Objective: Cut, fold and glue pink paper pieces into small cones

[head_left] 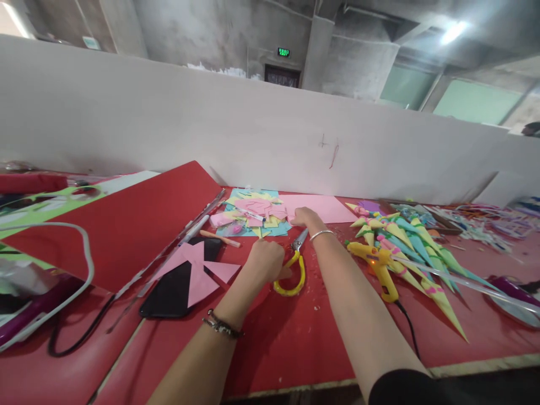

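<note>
My right hand (304, 217), with a thin bangle at its wrist, has its fingers closed at the near left corner of a pink paper sheet (324, 206). Nearer to me, my left hand (265, 260) is closed, its fingertips hidden beneath it; what they hold, if anything, I cannot make out. Yellow-handled scissors (301, 275) lie beside my left hand, blades pointing away. A pile of pink, yellow and blue paper scraps (253, 211) lies beyond both hands. To the left, pink cut paper pieces (202, 281) rest on a black phone-like slab (169, 295).
A yellow hot glue gun (382, 267) with a small lit light lies right of my right arm. Behind it are several coloured paper cones (417, 247). A large red sheet (126, 219) leans at left. A white partition (270, 135) bounds the red table (291, 349).
</note>
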`<state>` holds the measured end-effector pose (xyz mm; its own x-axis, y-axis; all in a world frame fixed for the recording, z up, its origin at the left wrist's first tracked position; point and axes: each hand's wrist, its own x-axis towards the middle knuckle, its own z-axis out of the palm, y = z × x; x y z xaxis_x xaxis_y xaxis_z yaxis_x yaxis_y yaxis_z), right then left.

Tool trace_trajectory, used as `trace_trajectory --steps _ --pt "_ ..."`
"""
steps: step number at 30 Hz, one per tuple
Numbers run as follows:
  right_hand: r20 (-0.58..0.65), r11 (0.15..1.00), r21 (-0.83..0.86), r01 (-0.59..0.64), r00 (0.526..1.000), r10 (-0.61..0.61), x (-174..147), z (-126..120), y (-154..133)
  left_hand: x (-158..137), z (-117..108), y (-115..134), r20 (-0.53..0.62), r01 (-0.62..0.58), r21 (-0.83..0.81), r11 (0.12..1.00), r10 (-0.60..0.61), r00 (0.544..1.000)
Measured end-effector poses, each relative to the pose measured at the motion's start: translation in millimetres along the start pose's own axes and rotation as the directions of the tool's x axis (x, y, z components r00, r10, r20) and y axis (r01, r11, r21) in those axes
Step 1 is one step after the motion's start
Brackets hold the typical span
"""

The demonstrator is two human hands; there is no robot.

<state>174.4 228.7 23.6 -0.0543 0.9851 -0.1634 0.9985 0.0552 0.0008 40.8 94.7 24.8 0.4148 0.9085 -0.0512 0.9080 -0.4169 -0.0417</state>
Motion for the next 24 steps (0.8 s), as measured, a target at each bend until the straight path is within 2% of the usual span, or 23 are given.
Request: trace_trajectory --steps 7,16,24 --pt "-0.005 0.998 -0.019 0.054 0.999 -0.054 -4 1 7 1 2 1 -0.012 0.014 -0.020 1.000 -0.014 1.000" --pt "0.024 0.998 -0.057 0.041 0.999 -0.040 4 -5 -3 4 4 2 -0.047 0.023 0.003 1.000 -0.023 0.999" --pt "-0.028 0.998 -0.066 0.021 0.999 -0.023 3 -4 11 4 6 4 -0.058 0.022 0.012 1.000 -0.021 0.998"
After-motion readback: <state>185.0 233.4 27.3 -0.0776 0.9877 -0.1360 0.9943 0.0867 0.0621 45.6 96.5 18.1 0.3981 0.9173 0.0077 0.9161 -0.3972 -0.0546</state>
